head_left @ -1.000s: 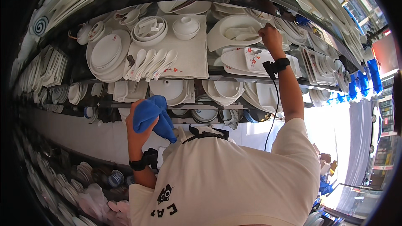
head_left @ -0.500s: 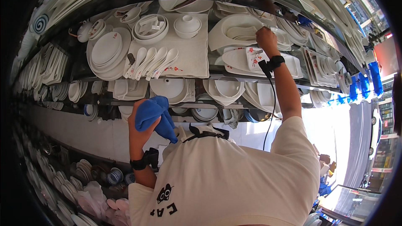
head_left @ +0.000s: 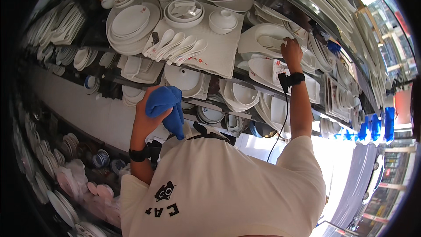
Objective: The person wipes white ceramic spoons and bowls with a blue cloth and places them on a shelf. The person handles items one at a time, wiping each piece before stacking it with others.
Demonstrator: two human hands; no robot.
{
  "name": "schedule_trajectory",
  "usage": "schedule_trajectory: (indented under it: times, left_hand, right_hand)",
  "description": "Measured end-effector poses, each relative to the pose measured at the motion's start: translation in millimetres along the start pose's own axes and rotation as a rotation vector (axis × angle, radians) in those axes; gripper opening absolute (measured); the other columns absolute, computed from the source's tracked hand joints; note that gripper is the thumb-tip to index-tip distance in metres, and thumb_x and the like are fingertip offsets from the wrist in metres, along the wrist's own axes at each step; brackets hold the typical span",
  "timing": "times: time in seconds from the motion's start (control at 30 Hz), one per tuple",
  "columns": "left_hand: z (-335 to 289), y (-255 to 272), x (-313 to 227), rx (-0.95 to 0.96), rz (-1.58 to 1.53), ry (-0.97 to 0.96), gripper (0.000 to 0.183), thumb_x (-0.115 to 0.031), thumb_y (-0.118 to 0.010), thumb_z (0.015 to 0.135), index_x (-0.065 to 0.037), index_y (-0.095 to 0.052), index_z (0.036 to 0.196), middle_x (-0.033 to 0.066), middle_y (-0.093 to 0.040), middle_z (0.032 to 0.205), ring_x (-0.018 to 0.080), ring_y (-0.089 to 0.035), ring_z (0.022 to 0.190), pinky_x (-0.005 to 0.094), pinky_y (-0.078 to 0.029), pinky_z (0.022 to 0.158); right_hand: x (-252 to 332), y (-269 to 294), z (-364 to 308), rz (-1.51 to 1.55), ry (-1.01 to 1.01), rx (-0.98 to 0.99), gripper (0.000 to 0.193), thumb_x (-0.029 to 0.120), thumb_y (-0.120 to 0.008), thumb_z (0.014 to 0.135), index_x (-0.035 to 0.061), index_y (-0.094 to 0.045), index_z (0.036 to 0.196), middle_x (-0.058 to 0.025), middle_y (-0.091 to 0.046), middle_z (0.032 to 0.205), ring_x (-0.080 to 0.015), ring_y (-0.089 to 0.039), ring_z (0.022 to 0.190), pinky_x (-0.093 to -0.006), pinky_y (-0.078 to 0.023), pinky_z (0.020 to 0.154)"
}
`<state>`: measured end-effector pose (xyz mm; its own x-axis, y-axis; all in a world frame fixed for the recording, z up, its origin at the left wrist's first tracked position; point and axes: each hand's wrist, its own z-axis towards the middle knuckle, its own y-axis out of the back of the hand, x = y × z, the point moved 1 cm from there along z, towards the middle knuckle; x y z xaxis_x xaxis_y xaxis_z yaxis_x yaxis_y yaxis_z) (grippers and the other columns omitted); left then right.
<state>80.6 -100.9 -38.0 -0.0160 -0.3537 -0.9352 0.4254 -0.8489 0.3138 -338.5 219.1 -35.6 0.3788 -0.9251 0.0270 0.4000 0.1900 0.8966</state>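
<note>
The left hand (head_left: 147,116) was raised at chest height and closed around a bunched blue microfibre cloth (head_left: 166,107), whose loose end hung down against the white short-sleeved shirt (head_left: 228,184). The right hand (head_left: 291,52) was extended at full arm's length to the upper tier of the glass display shelf (head_left: 210,68), with its fingers resting on the rim of a large white oval ceramic dish (head_left: 263,39); whether those fingers were clamped on the dish or only touching it could not be determined at this distance and distortion. Both wrists carried black bands, and a thin black cable (head_left: 280,123) ran down from the right one. Left of the oval dish lay a white cloth mat (head_left: 219,55) bearing a row of white ceramic soup spoons (head_left: 175,46), a small white lidded bowl (head_left: 222,19) and a stack of round white plates (head_left: 131,22). Lower tiers held further white bowls and plates. As a judgement of progress: the cloth was held well apart from the crockery and was not in contact with any piece, so no wiping was under way at this instant. The oval dish remained seated in its place on the shelf, and nothing visible distinguished cleaned pieces from uncleaned ones.
</note>
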Motion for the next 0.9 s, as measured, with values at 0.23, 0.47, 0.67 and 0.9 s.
schedule_trajectory:
  times: [0.23, 0.47, 0.67, 0.9]
  left_hand:
    - [-10.0, 1.5, 13.2, -0.029, -0.075, 0.042, 0.054, -0.009, -0.078, 0.074, -0.005, -0.052, 0.120, 0.0110, -0.066, 0.105, 0.0167, -0.063, 0.099, 0.0322, -0.049, 0.088]
    - [-23.6, 10.3, 18.8, -0.051, -0.084, 0.094, 0.056, -0.009, -0.078, 0.073, -0.005, -0.051, 0.122, 0.0117, -0.065, 0.108, 0.0195, -0.063, 0.101, 0.0325, -0.048, 0.089]
    - [-36.8, 25.3, 22.3, -0.101, -0.070, 0.133, 0.058, -0.008, -0.078, 0.073, -0.006, -0.050, 0.123, 0.0125, -0.065, 0.107, 0.0218, -0.064, 0.101, 0.0329, -0.048, 0.089]
    - [-37.3, 36.6, 33.4, -0.116, -0.135, 0.131, 0.055, -0.008, -0.078, 0.074, -0.006, -0.051, 0.121, 0.0085, -0.064, 0.108, 0.0164, -0.061, 0.102, 0.0315, -0.047, 0.091]
  right_hand:
    - [170.9, 10.9, -41.2, 0.676, 0.529, 0.279, 0.018, 0.013, -0.068, 0.080, 0.0090, -0.069, 0.098, -0.0130, -0.067, 0.086, -0.0298, -0.066, 0.078, -0.0413, -0.053, 0.070]
    - [278.2, 15.7, -67.2, 0.624, 0.880, 0.328, 0.028, 0.012, -0.064, 0.080, 0.0092, -0.065, 0.107, -0.0121, -0.063, 0.093, -0.0330, -0.064, 0.082, -0.0428, -0.052, 0.072]
    - [283.6, 10.2, -71.2, 0.590, 0.855, 0.362, 0.021, 0.012, -0.065, 0.082, 0.0094, -0.066, 0.103, -0.0101, -0.060, 0.094, -0.0332, -0.062, 0.084, -0.0423, -0.051, 0.075]
    - [277.8, 6.8, -75.0, 0.679, 0.813, 0.310, 0.016, 0.011, -0.065, 0.084, 0.0078, -0.066, 0.100, -0.0093, -0.060, 0.091, -0.0323, -0.062, 0.081, -0.0405, -0.051, 0.071]
